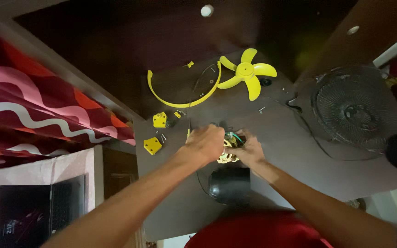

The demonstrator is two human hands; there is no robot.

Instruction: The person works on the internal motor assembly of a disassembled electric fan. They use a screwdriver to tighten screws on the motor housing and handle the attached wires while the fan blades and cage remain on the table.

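- Head view: both hands meet mid-worktop (299,151); the left hand (204,143) is curled shut and the right hand (249,150) closed, both gripping a small yellow motor assembly (229,146) with green wires.
- Just before them sits a black rounded housing (229,184).
- Beyond lie a yellow fan blade (248,72), a curved yellow ring (180,97) and two yellow brackets (156,133).
- A wire fan grille (354,108) lies well right.

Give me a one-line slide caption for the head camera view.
Both hands grip a small motor assembly beside a yellow fan blade.
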